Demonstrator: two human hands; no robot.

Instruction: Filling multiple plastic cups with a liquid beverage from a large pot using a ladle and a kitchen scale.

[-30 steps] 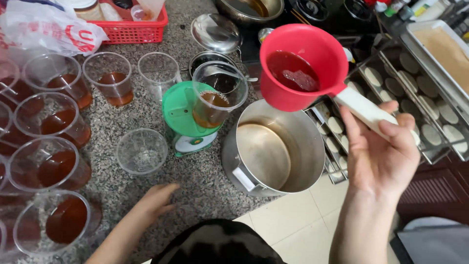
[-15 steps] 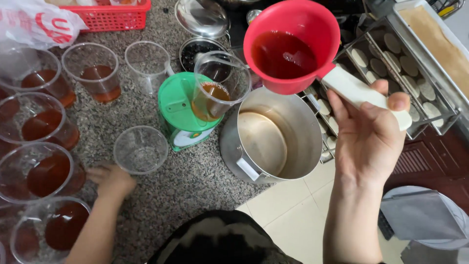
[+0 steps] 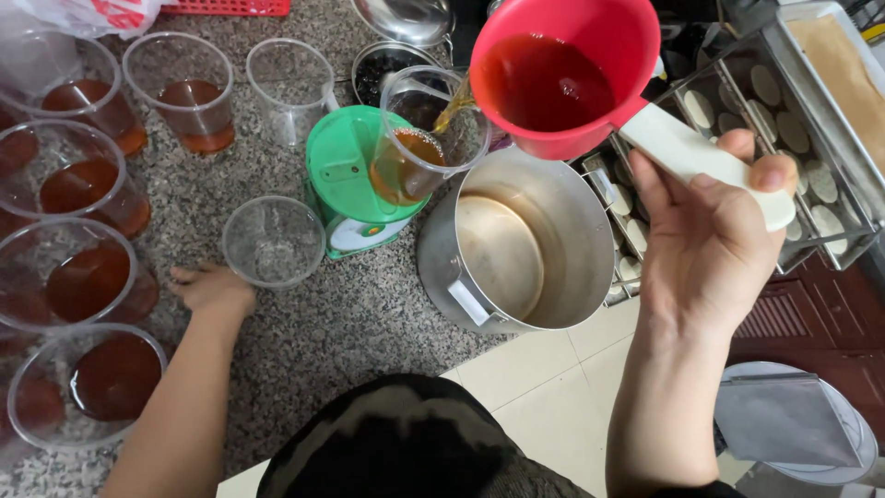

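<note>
Far left: clear plastic cups of amber-brown liquid (image 3: 88,281) stand on the speckled granite counter (image 3: 323,323); left hand (image 3: 212,288) lies low-left with fingers curled at the base of an empty clear cup (image 3: 274,242), grip unclear. Centre: round green scale (image 3: 355,180) carries a clear cup (image 3: 429,129) taking a thin amber stream, with a shiny steel pot (image 3: 516,244) just right of it. Upper right: right hand (image 3: 710,244) is wrapped around the white handle of a tilted, glossy red ladle (image 3: 562,74).

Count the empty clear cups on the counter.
2. One empty cup stands behind the green scale; the other is by the left hand. More may lie outside the frame.
</note>
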